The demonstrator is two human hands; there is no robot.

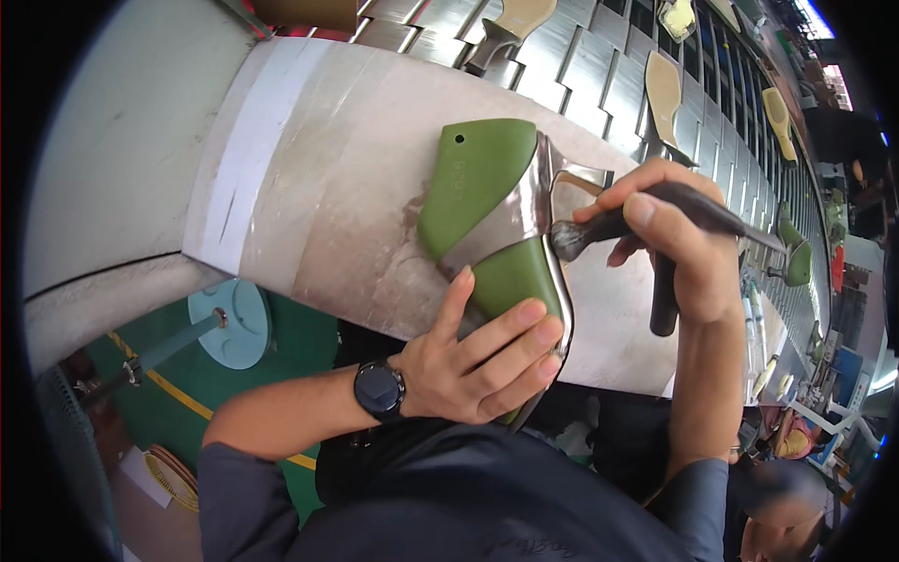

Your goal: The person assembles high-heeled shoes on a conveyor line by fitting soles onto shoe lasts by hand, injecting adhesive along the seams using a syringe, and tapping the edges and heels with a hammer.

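Observation:
A green shoe last lies on the pale worktop, wrapped by a shiny brown-grey strap upper. A heel and sole edge run along its right side. My left hand grips the near end of the last, fingers spread over its green surface and thumb raised near the strap. In my right hand is a dark hammer-like tool; its blunt, scuffed round end meets the sole edge beside the strap. A narrow metal part sticks out behind the hand, and a dark handle-like piece hangs below the fingers.
Beyond the pale worktop runs a slatted metal conveyor carrying tan soles and other shoe parts. A light-blue round stool stands at lower left on the green floor. A person is at lower right.

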